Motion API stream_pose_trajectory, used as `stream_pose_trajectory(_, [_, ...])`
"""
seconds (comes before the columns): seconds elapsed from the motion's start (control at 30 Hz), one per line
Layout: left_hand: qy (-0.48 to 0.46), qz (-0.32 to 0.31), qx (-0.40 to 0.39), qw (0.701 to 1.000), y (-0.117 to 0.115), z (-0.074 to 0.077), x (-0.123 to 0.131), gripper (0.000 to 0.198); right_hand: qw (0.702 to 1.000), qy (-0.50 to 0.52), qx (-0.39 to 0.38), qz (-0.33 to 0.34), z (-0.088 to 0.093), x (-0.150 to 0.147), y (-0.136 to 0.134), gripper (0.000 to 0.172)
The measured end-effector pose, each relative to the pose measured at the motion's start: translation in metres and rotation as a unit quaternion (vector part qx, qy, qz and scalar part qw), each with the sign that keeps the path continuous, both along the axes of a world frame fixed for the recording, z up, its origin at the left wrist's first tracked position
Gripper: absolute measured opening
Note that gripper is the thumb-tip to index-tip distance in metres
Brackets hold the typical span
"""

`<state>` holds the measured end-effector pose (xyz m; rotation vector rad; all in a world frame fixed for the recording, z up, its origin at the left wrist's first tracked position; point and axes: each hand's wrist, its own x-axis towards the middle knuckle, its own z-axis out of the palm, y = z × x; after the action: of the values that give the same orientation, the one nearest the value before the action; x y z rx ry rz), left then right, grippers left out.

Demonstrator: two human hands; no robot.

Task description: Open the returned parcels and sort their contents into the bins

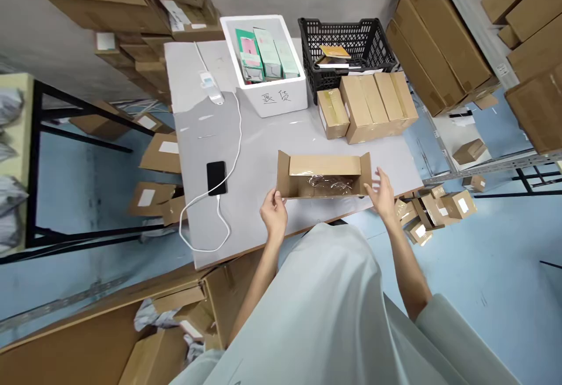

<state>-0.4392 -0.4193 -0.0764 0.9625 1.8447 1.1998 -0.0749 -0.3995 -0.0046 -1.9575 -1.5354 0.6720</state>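
Centrally, an open cardboard box [325, 165] stands near the front edge of the table [263, 151], clear plastic [331, 184] inside. The left hand [274, 212] pinches its left corner between thumb and fingers; the right hand [383, 196] has fingers parted at the right side, grip unclear. Beyond stand taped boxes [363, 110] and a black crate [340, 31].

1. You have one plain brown carton [324, 178], long and shallow, upright with its top open.
2. You will note its end flaps [366, 169] raised and its long far flap [325, 165] unfolded.
3. Inside, you can see glossy clear film [333, 184]; anything beneath is indistinct.
4. It lies by your side of the table [254, 145], lengthwise.
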Motion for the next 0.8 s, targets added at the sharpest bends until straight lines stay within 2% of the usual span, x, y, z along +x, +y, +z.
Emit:
stream_pose_trajectory(0.1, [-0.025, 0.048, -0.013, 0.998, -0.003, -0.001, -0.004, 0.059, 0.976, -0.167, -0.008, 0.142, 0.015, 0.003, 0.036, 0.077])
stream_pose_trajectory(0.17, [-0.029, 0.041, -0.008, 0.999, -0.001, -0.001, -0.007, 0.059, 0.953, -0.218, -0.028, 0.209, 0.018, 0.002, 0.064, 0.08])
stream_pose_trajectory(0.3, [-0.026, 0.024, -0.002, 0.999, 0.005, 0.001, -0.014, 0.061, 0.932, -0.274, -0.04, 0.234, 0.011, 0.0, 0.113, 0.087])
stream_pose_trajectory(0.4, [-0.027, 0.012, 0.008, 1.0, 0.01, 0.003, -0.018, 0.065, 0.917, -0.288, -0.06, 0.268, 0.007, 0.0, 0.131, 0.086])
stream_pose_trajectory(0.47, [-0.026, 0.006, 0.019, 0.999, 0.012, 0.006, -0.019, 0.067, 0.899, -0.303, -0.085, 0.306, 0.008, 0.002, 0.135, 0.078])
stream_pose_trajectory(0.53, [-0.016, -0.004, 0.028, 0.999, 0.014, 0.011, -0.02, 0.068, 0.889, -0.301, -0.104, 0.329, 0.012, 0.007, 0.135, 0.063])
stream_pose_trajectory(0.63, [0.007, -0.034, 0.024, 0.999, 0.015, 0.018, -0.02, 0.061, 0.916, -0.223, -0.111, 0.315, 0.017, 0.018, 0.134, 0.041])
stream_pose_trajectory(0.7, [0.015, -0.046, 0.015, 0.999, 0.014, 0.022, -0.02, 0.057, 0.949, -0.156, -0.094, 0.258, 0.016, 0.025, 0.135, 0.042])
stream_pose_trajectory(0.8, [0.019, -0.063, 0.01, 0.998, 0.013, 0.027, -0.019, 0.055, 0.987, -0.1, -0.046, 0.12, 0.01, 0.027, 0.139, 0.051])
